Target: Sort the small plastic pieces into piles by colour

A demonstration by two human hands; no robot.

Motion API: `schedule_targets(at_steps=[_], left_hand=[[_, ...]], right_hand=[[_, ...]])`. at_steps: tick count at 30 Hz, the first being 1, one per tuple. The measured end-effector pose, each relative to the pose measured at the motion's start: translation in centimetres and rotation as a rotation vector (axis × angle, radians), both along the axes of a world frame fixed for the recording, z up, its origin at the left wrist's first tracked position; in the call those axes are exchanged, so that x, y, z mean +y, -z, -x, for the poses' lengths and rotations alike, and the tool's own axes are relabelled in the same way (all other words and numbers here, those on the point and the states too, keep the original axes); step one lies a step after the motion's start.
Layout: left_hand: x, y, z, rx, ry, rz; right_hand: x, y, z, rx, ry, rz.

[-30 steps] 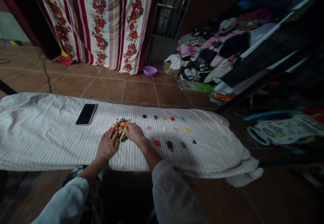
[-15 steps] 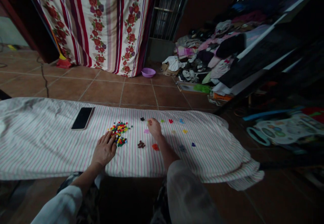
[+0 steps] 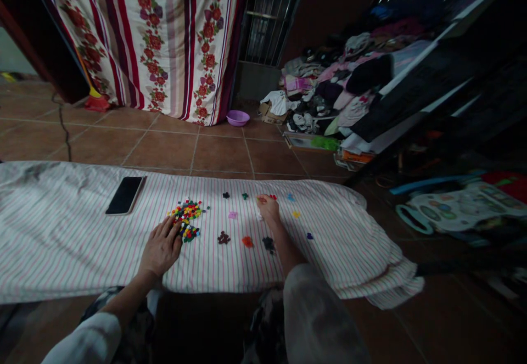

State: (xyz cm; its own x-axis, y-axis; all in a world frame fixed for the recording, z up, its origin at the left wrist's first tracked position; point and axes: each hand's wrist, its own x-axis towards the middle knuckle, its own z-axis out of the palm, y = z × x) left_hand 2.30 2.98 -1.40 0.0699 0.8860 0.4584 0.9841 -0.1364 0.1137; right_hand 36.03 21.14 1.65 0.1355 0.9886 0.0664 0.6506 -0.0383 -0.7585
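Right hand (image 3: 269,210) bunched beside small red plastic-looking cluster (image 3: 274,196); can't tell if grip holds a piece. If loaded, release low, wrist up: charcoal cluster (image 3: 268,244) beside forearm (image 3: 291,247). Left hand (image 3: 162,247) loosely spread, touching mixed multicoloured plastic-looking pile (image 3: 188,210) on white striped cloth (image 3: 74,248). Flat black phone (image 3: 124,195) well apart.

No readable text, label, brand, number or sign anywhere.

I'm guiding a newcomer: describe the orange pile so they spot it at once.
On the striped cloth, look toward the nearer edge, between the brown pile and the dark grey pile. The orange pile is the only bright one of the three.
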Motion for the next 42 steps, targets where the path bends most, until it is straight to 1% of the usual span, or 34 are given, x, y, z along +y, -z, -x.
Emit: schedule_targets(at_steps=[4,9,11,15,20,27,35,42], left_hand=[[0.0,-0.1,0.0,0.027,-0.002,-0.006],[0.0,-0.3,0.0,0.021,0.002,-0.007],[-0.1,-0.3,0.0,0.035,0.004,-0.015],[-0.1,-0.3,0.0,0.078,0.003,-0.033],[0.0,0.0,0.1,0.08,0.013,-0.038],[0.0,0.2,0.2,0.052,0.015,-0.049],[0.0,0.0,0.1,0.066,0.013,-0.054],[0.0,0.0,0.1,0.033,0.006,-0.029]], right_hand=[[0.0,0.8,-0.7,0.092,0.007,-0.003],[0.1,1.1,-1.4,0.113,0.021,0.003],[0.2,1.0,-1.7,0.079,0.032,-0.002],[0.6,0.8,-2.1,-0.069,0.064,-0.018],[1.2,0.7,-1.6,-0.22,0.074,-0.034],[1.6,0.6,-1.0,-0.3,0.061,0.026],[1.2,1.4,-1.0,-0.269,0.077,-0.065],[1.2,2.1,-1.2,-0.209,0.04,-0.088]])
